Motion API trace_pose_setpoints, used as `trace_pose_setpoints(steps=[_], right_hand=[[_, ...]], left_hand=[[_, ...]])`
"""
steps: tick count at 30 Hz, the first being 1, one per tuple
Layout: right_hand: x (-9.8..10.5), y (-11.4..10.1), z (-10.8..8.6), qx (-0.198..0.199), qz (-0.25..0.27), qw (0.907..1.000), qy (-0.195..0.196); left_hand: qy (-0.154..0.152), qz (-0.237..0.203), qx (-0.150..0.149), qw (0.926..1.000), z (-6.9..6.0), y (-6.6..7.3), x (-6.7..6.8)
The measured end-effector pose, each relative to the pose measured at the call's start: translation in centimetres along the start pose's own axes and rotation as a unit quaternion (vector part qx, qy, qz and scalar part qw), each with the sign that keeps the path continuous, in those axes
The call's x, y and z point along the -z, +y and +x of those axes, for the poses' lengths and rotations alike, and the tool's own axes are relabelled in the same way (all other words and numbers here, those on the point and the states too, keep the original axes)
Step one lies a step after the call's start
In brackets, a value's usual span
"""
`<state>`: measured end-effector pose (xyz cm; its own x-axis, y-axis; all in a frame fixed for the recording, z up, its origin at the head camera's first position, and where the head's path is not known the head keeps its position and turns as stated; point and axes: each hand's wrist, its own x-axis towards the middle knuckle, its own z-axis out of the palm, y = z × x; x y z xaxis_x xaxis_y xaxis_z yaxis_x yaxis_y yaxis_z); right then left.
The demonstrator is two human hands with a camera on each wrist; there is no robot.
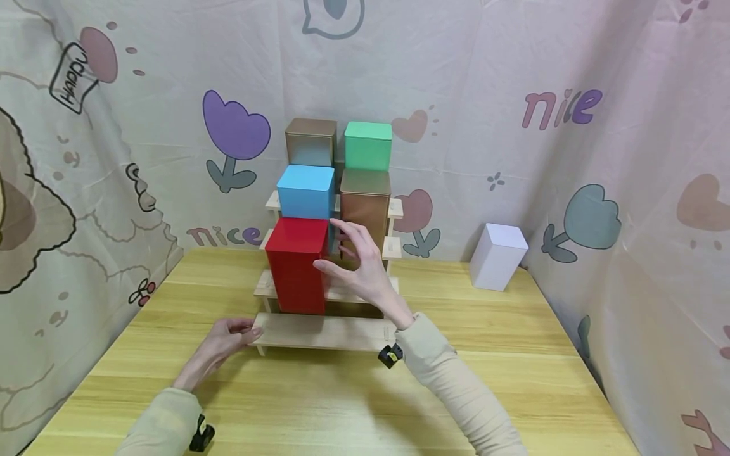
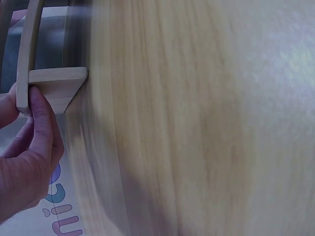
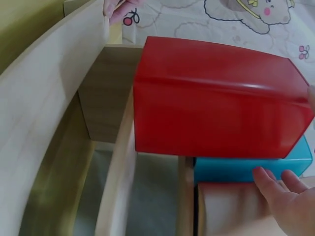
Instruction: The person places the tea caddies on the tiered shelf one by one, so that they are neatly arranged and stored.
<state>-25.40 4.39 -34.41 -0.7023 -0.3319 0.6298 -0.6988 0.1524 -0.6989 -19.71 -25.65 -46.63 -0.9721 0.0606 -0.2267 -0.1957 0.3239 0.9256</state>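
Note:
A tall red box (image 1: 298, 272) stands upright on the second step from the front, at the left, of a wooden tiered shelf (image 1: 325, 331). Beside its right edge is my right hand (image 1: 365, 269), thumb and fingers spread apart; whether they touch the box I cannot tell. In the right wrist view that hand (image 3: 288, 206) also appears by the red box's top end. My left hand (image 2: 29, 167) pinches the left end of the lowest board between thumb and fingers. Behind the red box are a blue box (image 1: 306, 190) and a brown box (image 1: 365, 202).
On the top step stand another brown box (image 1: 310, 140) and a green box (image 1: 367, 145). A white box (image 1: 498, 256) is on the wooden table (image 1: 485, 380), back right. A patterned cloth (image 1: 456, 82) hangs behind and at both sides.

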Motion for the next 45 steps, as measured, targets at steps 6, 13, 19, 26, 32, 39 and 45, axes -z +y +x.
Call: trace_pose_setpoints(steps=[6,13,19,26,32,39,45], right_hand=[[1.0,-0.1,0.2,0.018,0.001,0.9993,0.033],[2.7,0.1,0.4,0.065,-0.019,0.9952,0.071],[4.7,0.0,0.5,0.086,-0.032,0.9899,0.108],[7.3,0.8,0.4,0.103,-0.053,0.977,0.179],[9.9,2.2,0.2,0.122,-0.088,0.9592,0.24],[12.9,4.2,-0.7,0.064,-0.13,0.9376,0.316],[15.2,6.5,-1.4,0.029,-0.162,0.921,0.353]], left_hand=[[-0.001,-0.003,-0.002,1.0,0.1,-0.1,0.0],[-0.001,0.002,0.0,1.0,0.0,-0.1,0.0],[-0.002,0.0,-0.006,1.0,0.1,-0.2,0.1],[-0.003,-0.001,-0.003,1.0,0.1,-0.2,0.1],[-0.003,-0.002,-0.005,1.0,0.0,-0.1,0.0],[-0.002,0.002,0.0,1.0,0.0,-0.1,0.0],[-0.003,0.0,-0.001,1.0,0.0,-0.1,0.0]])
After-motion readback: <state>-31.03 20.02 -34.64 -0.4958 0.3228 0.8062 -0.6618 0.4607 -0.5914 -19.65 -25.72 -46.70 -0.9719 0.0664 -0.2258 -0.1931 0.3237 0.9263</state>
